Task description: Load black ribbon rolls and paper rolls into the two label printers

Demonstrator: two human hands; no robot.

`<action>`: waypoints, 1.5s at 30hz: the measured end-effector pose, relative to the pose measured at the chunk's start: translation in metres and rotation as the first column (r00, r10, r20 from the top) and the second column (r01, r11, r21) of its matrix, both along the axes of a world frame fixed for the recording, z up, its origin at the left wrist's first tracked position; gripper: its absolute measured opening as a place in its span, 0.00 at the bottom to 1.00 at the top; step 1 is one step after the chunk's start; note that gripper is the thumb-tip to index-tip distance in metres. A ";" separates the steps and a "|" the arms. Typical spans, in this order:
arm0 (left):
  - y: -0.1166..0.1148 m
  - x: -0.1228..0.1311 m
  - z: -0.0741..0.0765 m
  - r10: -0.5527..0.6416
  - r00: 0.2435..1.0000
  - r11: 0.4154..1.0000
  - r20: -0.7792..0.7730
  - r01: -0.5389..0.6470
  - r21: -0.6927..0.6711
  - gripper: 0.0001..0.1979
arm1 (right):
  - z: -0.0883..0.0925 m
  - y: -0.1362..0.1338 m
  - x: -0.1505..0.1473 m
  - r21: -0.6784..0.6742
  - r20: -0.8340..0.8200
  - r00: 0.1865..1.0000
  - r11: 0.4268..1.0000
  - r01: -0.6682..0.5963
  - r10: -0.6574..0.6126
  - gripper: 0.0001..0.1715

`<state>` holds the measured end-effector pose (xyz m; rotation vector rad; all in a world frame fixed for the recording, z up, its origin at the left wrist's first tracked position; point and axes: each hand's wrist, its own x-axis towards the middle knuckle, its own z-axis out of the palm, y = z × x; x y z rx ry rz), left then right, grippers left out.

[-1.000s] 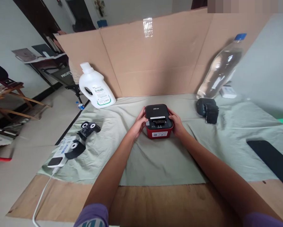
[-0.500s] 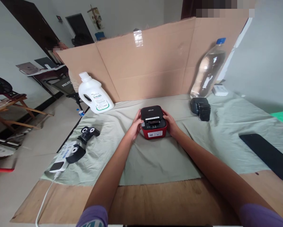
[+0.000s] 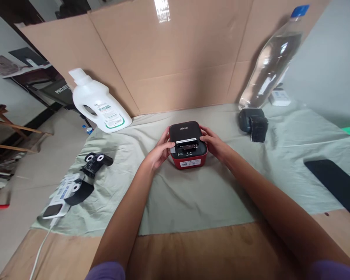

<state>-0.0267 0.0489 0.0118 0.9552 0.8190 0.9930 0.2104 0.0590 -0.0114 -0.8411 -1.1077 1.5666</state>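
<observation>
A small label printer (image 3: 188, 144) with a black lid and red base sits in the middle of a pale green cloth (image 3: 192, 194). My left hand (image 3: 157, 152) grips its left side, thumb resting on the lid's front edge. My right hand (image 3: 214, 143) holds the right side, fingers curled round the lid. A white label strip shows at the slot on top.
A white detergent jug (image 3: 97, 104) stands at the back left, a clear water bottle (image 3: 272, 62) leans at the back right beside a black device (image 3: 254, 123). Black roll holders (image 3: 94, 162), a white power strip (image 3: 60, 194) and a dark phone (image 3: 335, 182) lie on the cloth. Cardboard (image 3: 175, 58) walls the back.
The view has moved closer and lower over the table. My left thumb has shifted onto the lid's front edge; both hands stay on the printer.
</observation>
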 end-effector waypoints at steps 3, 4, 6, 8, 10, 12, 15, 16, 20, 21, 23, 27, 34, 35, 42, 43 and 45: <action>0.001 0.000 -0.002 0.036 0.999 0.999 -0.002 -0.036 0.012 0.47 | 0.001 0.001 0.001 -0.010 -0.006 1.000 1.000 0.004 -0.004 0.31; 0.001 0.001 -0.003 0.050 0.999 0.999 -0.004 -0.049 0.017 0.47 | 0.001 0.002 0.000 -0.010 -0.015 1.000 1.000 0.014 -0.014 0.31; 0.001 0.002 -0.002 0.061 0.998 0.998 -0.006 -0.060 0.019 0.47 | 0.000 0.002 -0.001 -0.011 -0.030 0.999 0.999 0.031 -0.031 0.31; -0.001 0.003 0.000 0.057 0.998 0.998 -0.007 -0.057 0.006 0.47 | -0.002 0.002 -0.002 -0.008 -0.040 0.999 1.000 0.029 -0.030 0.31; -0.003 0.003 0.002 0.055 0.998 0.998 -0.011 -0.055 -0.007 0.47 | -0.005 0.001 -0.002 0.008 -0.051 0.999 1.000 0.018 -0.018 0.31; -0.005 0.004 0.004 0.046 0.999 0.999 -0.009 -0.046 -0.003 0.46 | -0.006 0.000 -0.001 0.028 -0.058 0.998 1.000 0.001 0.000 0.31; -0.007 0.006 0.004 0.039 0.999 0.999 0.017 -0.039 0.028 0.42 | -0.005 -0.001 0.001 0.020 -0.056 0.998 1.000 -0.019 0.021 0.30; -0.008 0.007 0.004 0.040 0.999 0.999 0.031 -0.041 0.036 0.40 | -0.003 -0.001 0.001 0.009 -0.053 0.998 1.000 -0.021 0.022 0.30; -0.009 0.008 0.002 0.034 0.998 0.998 0.050 -0.037 0.057 0.39 | 0.001 0.001 0.003 -0.049 -0.030 0.999 0.999 -0.023 0.021 0.29; -0.009 0.008 0.002 0.027 0.999 0.997 0.042 -0.030 0.065 0.40 | 0.002 0.002 0.003 -0.061 -0.025 1.000 0.998 -0.019 0.017 0.29; -0.008 0.007 0.001 0.023 0.999 0.997 0.029 -0.026 0.077 0.43 | 0.003 0.002 0.002 -0.062 -0.018 1.000 0.998 -0.002 0.001 0.31; -0.008 0.008 -0.002 0.076 0.997 0.995 0.029 -0.078 0.064 0.44 | 0.004 0.000 0.000 0.002 0.004 0.999 0.999 0.051 -0.051 0.31; -0.006 0.003 -0.009 0.081 0.997 0.995 0.005 -0.081 0.056 0.42 | 0.002 0.000 -0.001 -0.033 0.062 0.993 0.994 0.102 -0.100 0.31; -0.006 0.002 -0.009 0.069 0.998 0.995 0.006 -0.069 0.065 0.41 | 0.003 0.000 -0.001 -0.040 0.069 0.993 0.995 0.096 -0.093 0.31; -0.008 0.001 -0.008 0.043 0.999 0.996 0.011 -0.044 0.080 0.38 | 0.012 -0.006 0.004 -0.113 0.096 0.995 0.993 0.035 -0.025 0.29; -0.008 0.000 -0.007 0.036 0.999 0.996 0.012 -0.037 0.078 0.39 | 0.013 -0.006 0.005 -0.122 0.098 0.995 0.992 0.025 -0.013 0.29; -0.005 -0.003 -0.005 0.013 1.000 0.997 0.006 -0.013 0.073 0.40 | 0.014 -0.006 0.007 -0.126 0.102 0.995 0.992 0.003 0.010 0.29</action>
